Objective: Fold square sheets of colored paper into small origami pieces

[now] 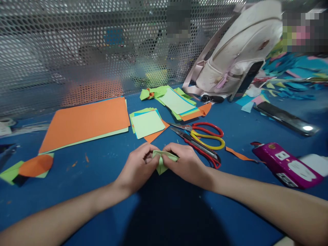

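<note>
One folded paper (160, 167), pale green, is between the two hands at the near middle of the table (97, 208), its point turned toward the person; whether it touches the surface cannot be told. The left hand (139, 165) pinches its left side, thumb in front and fingers curled. The right hand (186, 162) grips the other side, its thumb laid across the face of the paper.

Just beyond the hands lies a stack of small sheets (149, 125), pale green on top, with an orange corner poking out below. Right of it are scissors (211, 143) with one red and one yellow handle, and close against them a red-edged tool (205, 155) whose kind is unclear. Behind sits a second stack (178, 101), with green twists of paper (145, 95) at its left.

Large orange sheets (87, 121) lie to the left, and nearer, an orange oval (36, 165) over green scraps (11, 173). To the right are an orange strip (239, 155) and a purple case (282, 157). Farther back, a pale backpack (243, 51) leans by a mesh panel (77, 54).
</note>
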Tool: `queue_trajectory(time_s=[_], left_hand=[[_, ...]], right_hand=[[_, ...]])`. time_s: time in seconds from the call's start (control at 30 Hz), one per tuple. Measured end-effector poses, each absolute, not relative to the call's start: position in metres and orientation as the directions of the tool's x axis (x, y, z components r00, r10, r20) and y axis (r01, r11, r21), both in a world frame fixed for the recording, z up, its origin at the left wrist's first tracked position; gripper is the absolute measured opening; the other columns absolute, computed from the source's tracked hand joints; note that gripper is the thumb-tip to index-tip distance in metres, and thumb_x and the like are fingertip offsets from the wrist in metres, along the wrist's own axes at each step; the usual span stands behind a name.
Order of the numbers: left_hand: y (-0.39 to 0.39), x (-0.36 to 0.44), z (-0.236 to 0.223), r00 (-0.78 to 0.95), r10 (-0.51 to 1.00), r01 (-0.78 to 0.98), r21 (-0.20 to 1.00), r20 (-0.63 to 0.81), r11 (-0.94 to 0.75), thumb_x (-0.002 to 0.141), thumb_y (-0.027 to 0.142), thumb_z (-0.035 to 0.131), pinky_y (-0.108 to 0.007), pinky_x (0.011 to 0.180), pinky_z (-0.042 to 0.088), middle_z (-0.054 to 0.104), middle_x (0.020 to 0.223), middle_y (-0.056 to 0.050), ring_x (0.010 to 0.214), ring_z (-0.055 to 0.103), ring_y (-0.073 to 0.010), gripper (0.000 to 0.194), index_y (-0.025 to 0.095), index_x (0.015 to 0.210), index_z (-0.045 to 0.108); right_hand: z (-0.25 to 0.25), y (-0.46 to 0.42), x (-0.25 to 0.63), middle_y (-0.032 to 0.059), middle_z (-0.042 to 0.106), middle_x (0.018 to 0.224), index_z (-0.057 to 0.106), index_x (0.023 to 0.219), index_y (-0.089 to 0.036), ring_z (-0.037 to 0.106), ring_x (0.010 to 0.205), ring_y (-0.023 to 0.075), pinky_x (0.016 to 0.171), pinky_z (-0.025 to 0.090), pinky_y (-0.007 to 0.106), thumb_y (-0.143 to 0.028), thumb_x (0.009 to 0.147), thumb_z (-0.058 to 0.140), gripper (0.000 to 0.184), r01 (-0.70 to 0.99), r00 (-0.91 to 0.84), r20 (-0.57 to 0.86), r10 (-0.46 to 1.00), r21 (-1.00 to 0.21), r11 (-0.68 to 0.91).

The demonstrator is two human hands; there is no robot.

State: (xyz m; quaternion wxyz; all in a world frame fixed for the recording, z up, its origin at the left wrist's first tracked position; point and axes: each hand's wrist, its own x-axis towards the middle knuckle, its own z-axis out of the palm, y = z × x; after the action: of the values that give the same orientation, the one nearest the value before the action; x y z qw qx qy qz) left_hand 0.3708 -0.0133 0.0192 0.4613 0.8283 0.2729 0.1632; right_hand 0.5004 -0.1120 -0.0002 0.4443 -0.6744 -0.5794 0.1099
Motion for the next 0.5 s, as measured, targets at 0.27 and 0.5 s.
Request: queue_trajectory(time_s=[0.27, 0.5], left_hand=[[-0.017, 0.374, 0.023, 0.719, 0.687, 0.36, 0.902, -0.106, -0.238, 0.074, 0.023, 0.055, -0.019, 0.049, 0.034, 0.048, 0.058, 0.004, 0.054, 0.043, -0.0092, 0.008, 0.017, 0.069, 0.056], [-0.011, 0.375, 0.022, 0.641, 0.756, 0.304, 0.949, -0.137, -0.086, 0.07, 0.028, 0.059, -0.017, 0.045, 0.028, 0.042, 0.052, 0.008, 0.048, 0.036, -0.0064, 0.014, 0.017, 0.066, 0.051]], right_hand=[[0.004, -0.113, 0.501, 0.0001, 0.057, 0.069, 0.054, 0.075, -0.017, 0.051, 0.063, 0.0111, 0.06, 0.04, 0.023, -0.016, 0.08, 0.052, 0.006, 0.66, 0.267, 0.367, 0.891, -0.743, 0.108], [0.01, -0.116, 0.501, -0.0005, 0.053, 0.073, 0.048, 0.089, -0.018, 0.05, 0.062, 0.0106, 0.06, 0.043, 0.022, -0.02, 0.08, 0.051, 0.009, 0.591, 0.284, 0.357, 0.89, -0.796, 0.131]])
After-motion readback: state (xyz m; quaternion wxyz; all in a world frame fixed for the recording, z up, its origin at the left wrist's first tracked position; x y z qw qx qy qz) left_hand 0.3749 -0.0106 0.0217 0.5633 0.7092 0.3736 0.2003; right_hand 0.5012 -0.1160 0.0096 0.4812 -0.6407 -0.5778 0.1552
